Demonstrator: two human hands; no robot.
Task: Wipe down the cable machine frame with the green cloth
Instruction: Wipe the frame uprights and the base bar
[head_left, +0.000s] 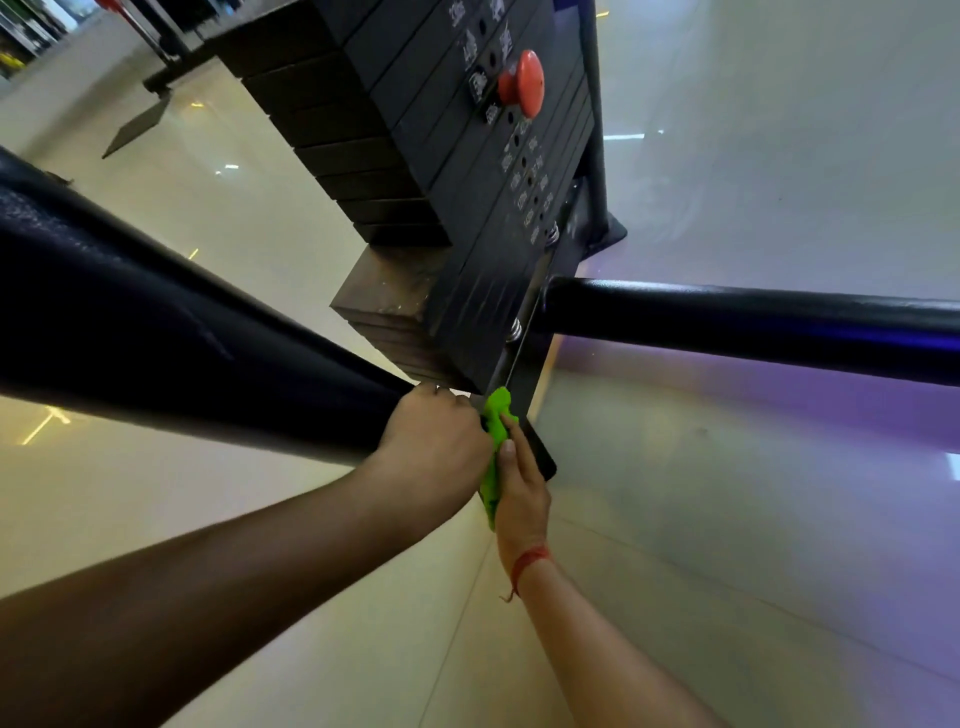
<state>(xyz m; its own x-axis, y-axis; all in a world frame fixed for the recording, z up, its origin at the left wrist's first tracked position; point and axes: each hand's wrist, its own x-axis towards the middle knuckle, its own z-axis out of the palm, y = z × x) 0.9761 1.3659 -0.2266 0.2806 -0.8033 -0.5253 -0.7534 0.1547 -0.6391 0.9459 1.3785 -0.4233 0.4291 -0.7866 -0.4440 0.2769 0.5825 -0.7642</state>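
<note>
The black cable machine frame fills the view: a thick tube (156, 338) runs from the left, another tube (753, 327) reaches right, and both meet a dark base plate (540, 457). The green cloth (493, 447) is bunched at that joint. My left hand (431, 447) is curled against the cloth and the end of the left tube. My right hand (522, 493) holds the cloth's lower part, its fingers lying along it toward the base plate. The rest of the cloth is hidden between my hands.
The weight stack (467, 182) rises just behind the joint, with a red selector pin knob (524, 83) in it and a thin guide rod (530, 322) running down. A vertical post (595, 130) stands to the right. Pale glossy floor tiles (727, 519) surround the base.
</note>
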